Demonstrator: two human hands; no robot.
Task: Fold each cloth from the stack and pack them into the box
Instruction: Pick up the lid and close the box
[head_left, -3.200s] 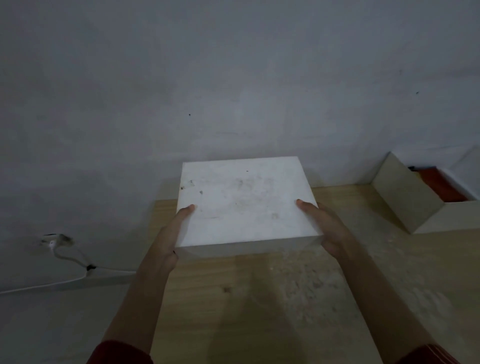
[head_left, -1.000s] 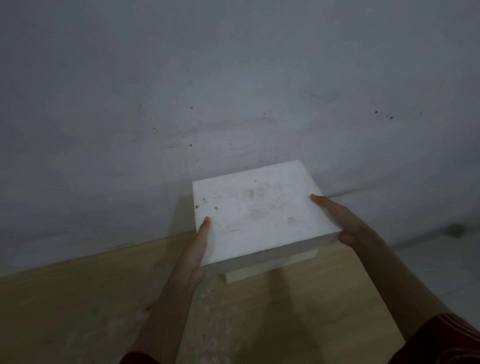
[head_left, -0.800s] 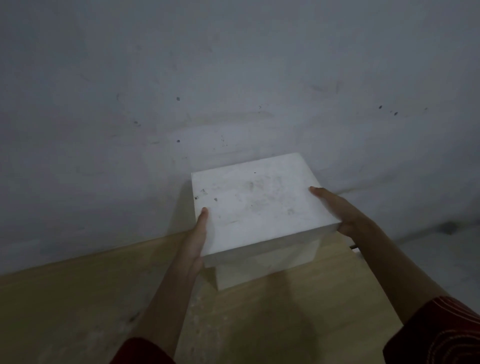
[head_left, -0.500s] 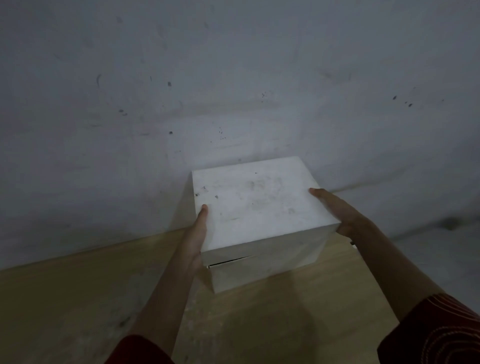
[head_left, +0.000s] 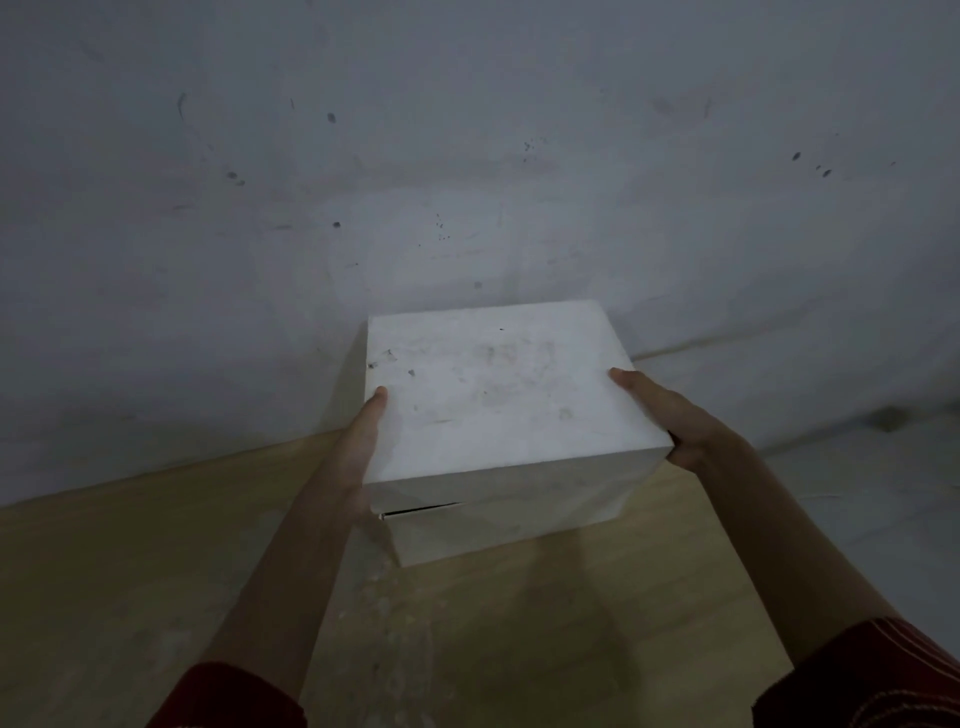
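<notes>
A white box lid (head_left: 498, 395) with grey smudges sits on the white box (head_left: 498, 530), which stands on the wooden table against the wall. A thin dark gap shows between lid and box at the front left corner. My left hand (head_left: 363, 452) holds the lid's left side, thumb along the top edge. My right hand (head_left: 670, 415) holds the right side the same way. The fingers beneath are hidden. No cloth shows; the box's inside is covered.
The wooden table (head_left: 156, 582) runs to the left and toward me, with pale scuffs near the box. A stained grey wall (head_left: 467, 156) rises right behind the box. The table ends at the right, where a pale floor (head_left: 857, 493) lies lower.
Both hands carried the lid to the right and lowered it over the box. The gap between lid and box has closed to a thin slit at the front left.
</notes>
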